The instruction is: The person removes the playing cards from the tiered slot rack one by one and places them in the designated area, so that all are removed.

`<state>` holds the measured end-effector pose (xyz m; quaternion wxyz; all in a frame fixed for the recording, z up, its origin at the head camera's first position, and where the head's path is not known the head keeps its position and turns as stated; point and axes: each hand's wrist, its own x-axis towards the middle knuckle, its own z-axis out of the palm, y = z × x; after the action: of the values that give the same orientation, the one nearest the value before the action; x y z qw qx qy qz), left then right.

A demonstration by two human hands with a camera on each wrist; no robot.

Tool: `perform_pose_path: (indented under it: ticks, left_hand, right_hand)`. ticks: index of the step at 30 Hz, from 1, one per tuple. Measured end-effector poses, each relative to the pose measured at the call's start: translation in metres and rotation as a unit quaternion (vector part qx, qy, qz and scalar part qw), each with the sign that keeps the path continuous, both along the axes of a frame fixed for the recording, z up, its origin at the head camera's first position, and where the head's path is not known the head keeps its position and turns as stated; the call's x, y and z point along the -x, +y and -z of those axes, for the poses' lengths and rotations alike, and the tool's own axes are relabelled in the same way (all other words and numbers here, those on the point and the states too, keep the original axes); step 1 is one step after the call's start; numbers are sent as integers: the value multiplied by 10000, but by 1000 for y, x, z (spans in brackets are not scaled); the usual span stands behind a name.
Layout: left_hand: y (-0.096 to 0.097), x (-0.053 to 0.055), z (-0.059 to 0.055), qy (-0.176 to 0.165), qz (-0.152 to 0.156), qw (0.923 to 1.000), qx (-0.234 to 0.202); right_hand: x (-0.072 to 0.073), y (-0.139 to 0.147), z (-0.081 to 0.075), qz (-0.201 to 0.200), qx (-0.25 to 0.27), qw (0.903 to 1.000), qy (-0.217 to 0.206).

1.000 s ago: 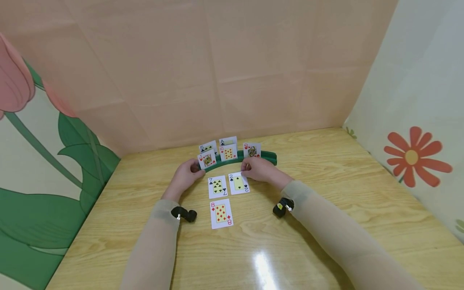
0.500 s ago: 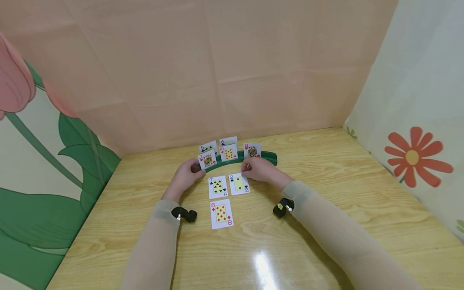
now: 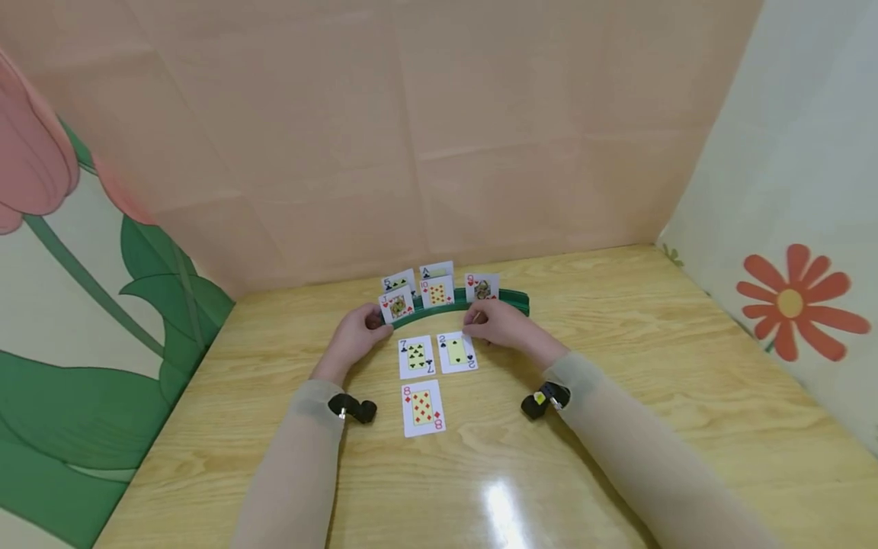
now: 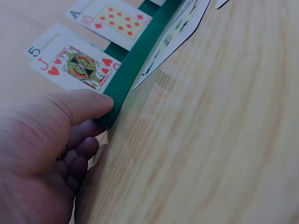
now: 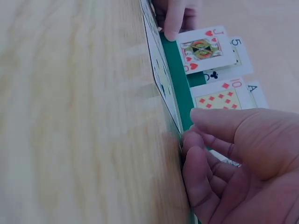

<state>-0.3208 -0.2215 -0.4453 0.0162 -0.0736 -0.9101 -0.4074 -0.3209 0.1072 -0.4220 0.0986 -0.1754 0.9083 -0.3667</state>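
Head: bumping the green rack [image 3: 459, 299], just beyond the two of spades [image 3: 457, 353], could topple its upright cards [image 3: 437, 293], all facing the person. Rack's long axis left-right; the two's roughly rackward.

Left wrist: left hand [image 4: 42, 149] pinches rack end; tugging might shift it.

Right wrist: right hand [image 5: 261, 168] curled at the two's corner, can't tell if gripping; loose hold risks a drop.

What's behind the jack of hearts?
The 5 of clubs; its top shows above the jack. The jack hides much of the rest; can't tell if more cards sit there.
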Motion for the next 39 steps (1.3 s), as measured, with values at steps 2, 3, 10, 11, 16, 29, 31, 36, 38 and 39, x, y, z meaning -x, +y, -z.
perform_pose_path:
  ticks: [2, 3, 10, 11, 16, 29, 31, 36, 38, 39]
  left_hand:
    - [0, 0, 0, -19, -20, 10000, -15]
    - [0, 0, 0, -17, -25, 10000, -31]
    - [-3, -2, 0, 50, -27, 9999, -124]
    - [-3, -2, 1, 52, -25, 9999, -114]
    - [-3, -2, 2, 38, 2, 9999, -121]
    - [-1, -2, 1, 29, 3, 9999, -160]
    - [-1, -2, 1, 33, -4, 9999, -160]
    - [0, -2, 1, 40, 17, 9999, -142]
    - [0, -1, 0, 35, 16, 9999, -130]
    - [1, -2, 0, 28, 7, 9999, -135]
  right_hand:
    - [-2, 3, -1, -28, 199, 9998, -64]
    - [-2, 4, -2, -46, 271, 9996, -43]
    - [-4, 7, -16, 431, 802, 9953, 328]
    - [-4, 7, -19, 565, 896, 9936, 399]
    - [-6, 11, -31, 1255, 1300, 9809, 721]
    - [1, 31, -36, 1714, 2057, 9595, 871]
    - [2, 31, -34, 1722, 2137, 9578, 857]
    - [5, 34, -30, 1751, 2144, 9569, 881]
    - [6, 34, -29, 1739, 2151, 9570, 868]
    - [6, 35, -28, 1732, 2168, 9570, 851]
